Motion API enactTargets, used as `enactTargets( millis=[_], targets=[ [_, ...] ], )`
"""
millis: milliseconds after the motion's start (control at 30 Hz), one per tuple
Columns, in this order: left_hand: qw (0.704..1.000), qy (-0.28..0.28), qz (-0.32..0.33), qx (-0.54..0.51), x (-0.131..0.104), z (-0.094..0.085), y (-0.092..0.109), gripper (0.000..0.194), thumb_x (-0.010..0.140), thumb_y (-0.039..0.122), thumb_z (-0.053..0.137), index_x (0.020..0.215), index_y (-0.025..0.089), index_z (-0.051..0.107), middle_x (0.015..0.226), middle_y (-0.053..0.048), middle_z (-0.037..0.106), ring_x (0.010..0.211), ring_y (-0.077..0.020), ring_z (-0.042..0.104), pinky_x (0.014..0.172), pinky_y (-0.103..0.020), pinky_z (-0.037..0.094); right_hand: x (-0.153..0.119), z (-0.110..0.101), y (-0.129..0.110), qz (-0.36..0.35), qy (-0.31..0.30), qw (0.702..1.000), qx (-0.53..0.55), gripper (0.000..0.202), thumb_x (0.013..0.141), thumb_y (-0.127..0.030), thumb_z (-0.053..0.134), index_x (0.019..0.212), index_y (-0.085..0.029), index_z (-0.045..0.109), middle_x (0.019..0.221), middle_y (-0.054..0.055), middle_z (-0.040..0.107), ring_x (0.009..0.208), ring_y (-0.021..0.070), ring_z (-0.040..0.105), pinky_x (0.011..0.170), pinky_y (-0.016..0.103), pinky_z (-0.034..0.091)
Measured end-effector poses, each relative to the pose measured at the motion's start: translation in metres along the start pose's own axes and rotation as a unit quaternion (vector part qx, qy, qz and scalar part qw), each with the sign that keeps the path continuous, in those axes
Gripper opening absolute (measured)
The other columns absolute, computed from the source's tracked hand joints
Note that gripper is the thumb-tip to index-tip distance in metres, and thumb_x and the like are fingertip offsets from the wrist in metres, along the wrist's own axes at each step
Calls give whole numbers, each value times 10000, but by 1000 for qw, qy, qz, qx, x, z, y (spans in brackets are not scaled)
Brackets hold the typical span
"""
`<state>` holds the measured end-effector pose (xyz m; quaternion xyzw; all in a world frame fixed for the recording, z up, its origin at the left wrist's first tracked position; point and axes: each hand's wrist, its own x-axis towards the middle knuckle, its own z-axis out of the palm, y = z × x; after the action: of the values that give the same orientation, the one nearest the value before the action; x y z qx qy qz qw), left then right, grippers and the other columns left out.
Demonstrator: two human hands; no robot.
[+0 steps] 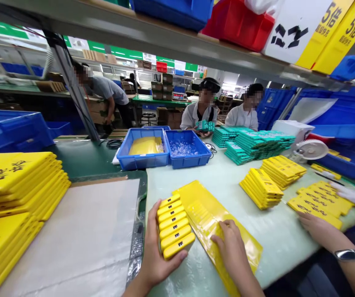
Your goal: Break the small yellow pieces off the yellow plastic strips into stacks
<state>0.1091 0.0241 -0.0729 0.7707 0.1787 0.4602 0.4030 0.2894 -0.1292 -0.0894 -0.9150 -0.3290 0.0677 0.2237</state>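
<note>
My left hand (157, 258) is wrapped round a stack of several yellow cases (173, 225), their narrow ends with small dark slots facing up. Just to its right, a glossy yellow sheet (202, 206) lies slanted on the pale work mat. My right hand (230, 247) rests on that sheet, with thumb and forefinger close together near its middle; whether they pinch its surface is too small to tell. The held stack is beside the sheet's left edge.
Blue bins (190, 161) stand beyond the sheet. Yellow stacks (10, 177) fill the far left; more yellow stacks (261, 187) and teal stacks (264, 142) lie right. Another person's hand (320, 231) reaches in from the right. A shelf (165, 35) hangs overhead.
</note>
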Motion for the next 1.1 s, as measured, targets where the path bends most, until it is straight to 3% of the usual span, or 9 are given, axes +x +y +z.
enactTargets(
  millis=[200,400,633,767,967,1100],
  targets=[
    [1000,-13,-3,14,-3,-4,-1,1122,798,689,766,1661,232,214,1642,-186,365,1482,-456,458,1201,-606,453,7,6,32,-30,42,996,67,475,924,-202,600,1377,-77,669,1424,204,631,1358,321,588,1196,422,429],
    [999,-13,10,39,-2,-4,0,1100,794,737,729,1659,291,217,1620,-164,408,1433,-463,514,1140,-637,508,14,-5,55,-17,-6,994,111,699,840,-309,733,1490,-100,587,1598,182,517,1503,307,471,1260,440,360],
    [999,-15,18,49,0,-6,1,1084,811,727,710,1661,269,217,1618,-189,406,1418,-478,526,1107,-650,531,31,-33,55,-32,-24,991,127,540,764,-168,737,1301,-114,704,1347,154,703,1296,295,644,1158,394,454],
    [999,-25,10,44,-1,-6,-2,1099,804,698,738,1664,267,206,1628,-178,398,1430,-467,516,1129,-636,522,39,-43,57,-38,-8,991,125,511,748,-155,744,1256,-106,726,1194,131,720,1170,284,672,1086,373,485],
    [998,35,-42,7,-4,3,5,1104,760,782,722,1632,245,309,1600,-159,430,1445,-459,493,1187,-620,464,37,-29,57,-66,27,985,158,413,871,-216,639,1264,-148,743,1109,108,682,1103,262,659,1051,371,504],
    [999,11,-24,25,-3,1,6,1100,764,770,727,1638,274,280,1600,-157,431,1420,-455,523,1144,-619,499,35,-18,61,-93,71,981,156,464,904,-217,615,1357,-177,705,1193,119,671,1180,275,624,1088,400,493]
  ],
)
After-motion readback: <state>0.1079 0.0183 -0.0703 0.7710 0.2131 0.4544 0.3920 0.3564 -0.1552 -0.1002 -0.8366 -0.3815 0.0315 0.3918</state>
